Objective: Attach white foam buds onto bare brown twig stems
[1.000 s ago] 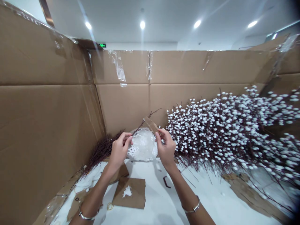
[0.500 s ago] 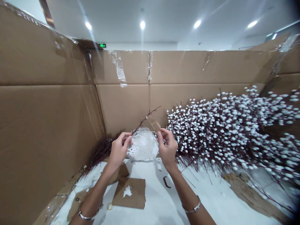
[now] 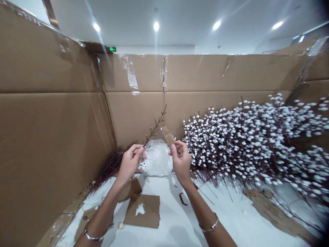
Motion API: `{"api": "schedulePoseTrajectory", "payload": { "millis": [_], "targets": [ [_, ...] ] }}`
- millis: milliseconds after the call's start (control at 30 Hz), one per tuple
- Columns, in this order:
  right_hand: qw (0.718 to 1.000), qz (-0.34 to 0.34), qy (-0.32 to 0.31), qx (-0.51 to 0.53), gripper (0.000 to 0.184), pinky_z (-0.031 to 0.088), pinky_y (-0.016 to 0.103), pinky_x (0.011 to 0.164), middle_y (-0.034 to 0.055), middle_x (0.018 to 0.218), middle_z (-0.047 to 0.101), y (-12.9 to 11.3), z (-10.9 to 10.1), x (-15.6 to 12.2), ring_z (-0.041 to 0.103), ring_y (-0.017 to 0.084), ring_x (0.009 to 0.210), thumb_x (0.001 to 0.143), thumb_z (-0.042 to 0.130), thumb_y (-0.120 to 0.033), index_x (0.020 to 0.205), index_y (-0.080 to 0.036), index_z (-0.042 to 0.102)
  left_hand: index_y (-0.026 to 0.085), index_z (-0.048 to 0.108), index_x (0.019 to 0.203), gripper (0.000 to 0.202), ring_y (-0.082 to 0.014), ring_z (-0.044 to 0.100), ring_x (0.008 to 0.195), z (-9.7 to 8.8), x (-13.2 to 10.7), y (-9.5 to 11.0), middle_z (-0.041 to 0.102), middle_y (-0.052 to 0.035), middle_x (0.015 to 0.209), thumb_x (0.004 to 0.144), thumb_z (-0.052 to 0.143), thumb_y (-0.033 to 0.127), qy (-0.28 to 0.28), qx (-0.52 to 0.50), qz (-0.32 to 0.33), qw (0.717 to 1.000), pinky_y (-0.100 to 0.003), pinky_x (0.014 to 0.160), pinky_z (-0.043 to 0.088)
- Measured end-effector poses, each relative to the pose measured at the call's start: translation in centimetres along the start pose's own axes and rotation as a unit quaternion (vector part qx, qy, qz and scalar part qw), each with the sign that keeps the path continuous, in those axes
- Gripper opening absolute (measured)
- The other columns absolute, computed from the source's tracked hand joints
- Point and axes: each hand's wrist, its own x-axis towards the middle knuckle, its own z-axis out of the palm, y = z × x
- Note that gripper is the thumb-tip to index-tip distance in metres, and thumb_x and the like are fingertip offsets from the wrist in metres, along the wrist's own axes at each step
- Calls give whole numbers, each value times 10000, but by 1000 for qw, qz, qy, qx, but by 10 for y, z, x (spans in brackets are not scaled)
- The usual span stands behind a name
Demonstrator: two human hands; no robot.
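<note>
Pinched in my left hand (image 3: 132,159) is a thin brown twig (image 3: 154,130) with short side shoots, slanting up to the right. Between the thumb and fingers of my right hand (image 3: 182,157) is a narrow strip of brown cardboard (image 3: 167,135), its upper end near the twig with a little white on its tip. Behind and between the hands sits a clear plastic bag (image 3: 158,159) with small white buds in and beside it. On the white table below lies a square of cardboard (image 3: 142,211) with a smear of white paste (image 3: 140,209).
A big heap of white-budded branches (image 3: 246,144) fills the right side. Bare brown twigs (image 3: 110,168) lie at the left against the cardboard wall (image 3: 133,113). A rubber band (image 3: 121,225) and a dark bent piece (image 3: 183,199) rest on the table.
My left hand has turned the twig steeper, so its side shoots now spread into view. My right hand has shifted slightly left, and the cardboard strip's tip has come away from the twig.
</note>
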Motion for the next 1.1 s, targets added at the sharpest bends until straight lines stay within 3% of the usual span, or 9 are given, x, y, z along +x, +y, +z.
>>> {"api": "schedulePoseTrajectory", "payload": {
  "millis": [500, 1100],
  "targets": [
    [999, 1, 25, 24, 147, 505, 268, 628, -23, 737, 599, -1, -2, 2, 619, 131, 638, 905, 573, -321, 1004, -215, 545, 170, 591, 956, 255, -75, 355, 482, 4, -4, -1, 613, 16, 659, 899, 560, 416, 10, 66, 18, 998, -198, 457, 261],
    [1000, 8, 19, 6, 150, 497, 263, 627, -21, 736, 607, 0, -2, 2, 623, 132, 639, 910, 563, -327, 1004, -211, 547, 171, 599, 954, 259, -79, 380, 478, 5, -5, 2, 616, 13, 655, 884, 566, 418, 13, 70, 20, 997, -196, 463, 268]
  ]
}}
